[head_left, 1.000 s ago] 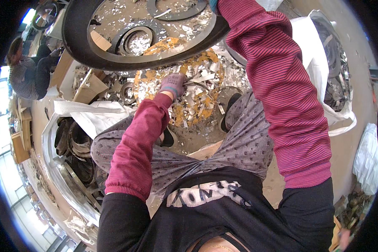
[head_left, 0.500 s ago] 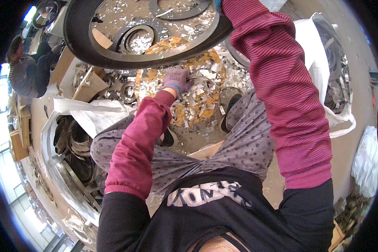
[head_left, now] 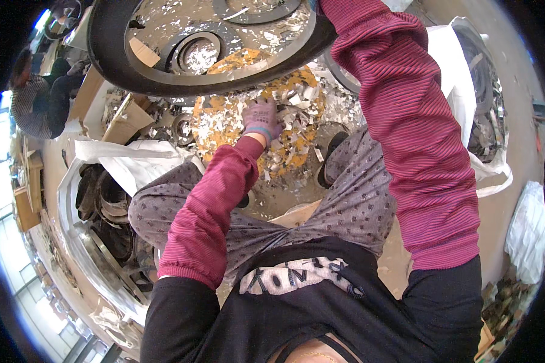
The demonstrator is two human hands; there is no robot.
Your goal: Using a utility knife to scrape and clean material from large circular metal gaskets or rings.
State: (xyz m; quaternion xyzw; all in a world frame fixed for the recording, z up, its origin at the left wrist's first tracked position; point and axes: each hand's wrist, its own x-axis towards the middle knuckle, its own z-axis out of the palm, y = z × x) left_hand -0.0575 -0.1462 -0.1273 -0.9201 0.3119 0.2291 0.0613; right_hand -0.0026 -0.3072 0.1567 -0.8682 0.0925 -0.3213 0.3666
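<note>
A large black ring (head_left: 163, 85) with a pale inner edge is held up, tilted, at the top of the view. At its upper right rim is my right hand (head_left: 314, 5), closed on it; only a sliver of the glove shows, and the fingers are mostly hidden. Below the ring, my left hand (head_left: 261, 119) in a purplish glove rests with fingers spread among pale scraps (head_left: 278, 145). These flakes and strips litter a worn yellow round surface (head_left: 215, 124) between my feet.
Smaller rings (head_left: 197, 54) and a flat dark ring (head_left: 257, 17) lie beyond. White sacks with dark rings and scrap stand at left (head_left: 106, 154) and right (head_left: 460, 85). A cardboard box (head_left: 127, 121) sits left of the yellow surface. Another person (head_left: 33, 106) is at far left.
My left hand has shifted slightly right and back toward me over the scraps. The large ring has moved a little up and left, still in my right hand.
</note>
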